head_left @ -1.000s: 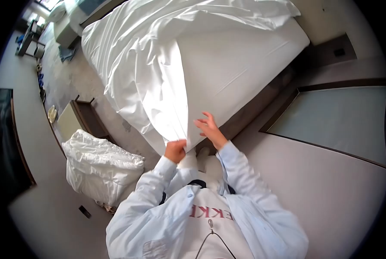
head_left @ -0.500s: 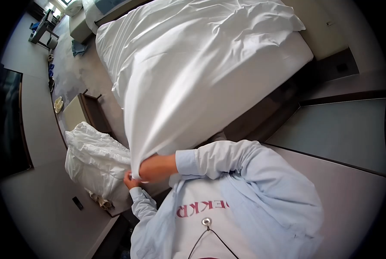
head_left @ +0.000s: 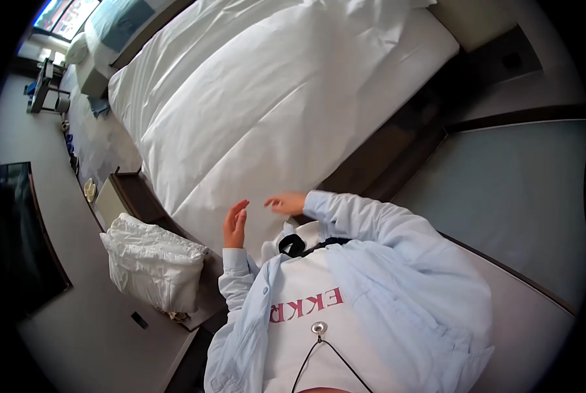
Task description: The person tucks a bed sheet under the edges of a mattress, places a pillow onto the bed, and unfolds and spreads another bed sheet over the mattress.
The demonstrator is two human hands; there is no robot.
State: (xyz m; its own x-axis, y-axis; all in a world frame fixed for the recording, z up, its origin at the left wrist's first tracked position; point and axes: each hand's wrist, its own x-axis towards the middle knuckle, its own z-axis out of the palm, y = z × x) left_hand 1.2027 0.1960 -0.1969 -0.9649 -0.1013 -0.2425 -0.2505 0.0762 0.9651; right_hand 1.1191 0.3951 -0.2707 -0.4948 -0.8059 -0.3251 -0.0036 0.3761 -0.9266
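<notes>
A white sheet [head_left: 240,118] is spread over the bed, and long creases run across it. Above its near end is my left hand [head_left: 236,224], open, with its fingers raised and the thumb apart. My right hand [head_left: 286,203] hovers close by on the right, slightly blurred, fingers apart and holding nothing. Whether either hand touches the cloth is hard to make out. Part of the sheet's near edge is hidden by my hands and body.
A bundled white duvet [head_left: 155,262] rests on the bench [head_left: 113,200] at left. A wall-mounted screen [head_left: 27,229] stands beyond it. Slippers [head_left: 90,190] lie by the wall. A dark ledge [head_left: 384,157] runs along the bed's right side. Farther back are a desk [head_left: 44,85] and a window.
Both hands have let go of the gathered sheet corner and moved apart. The sheet, pulled up taut before, now lies flatter on the bed. The view has shifted somewhat.
</notes>
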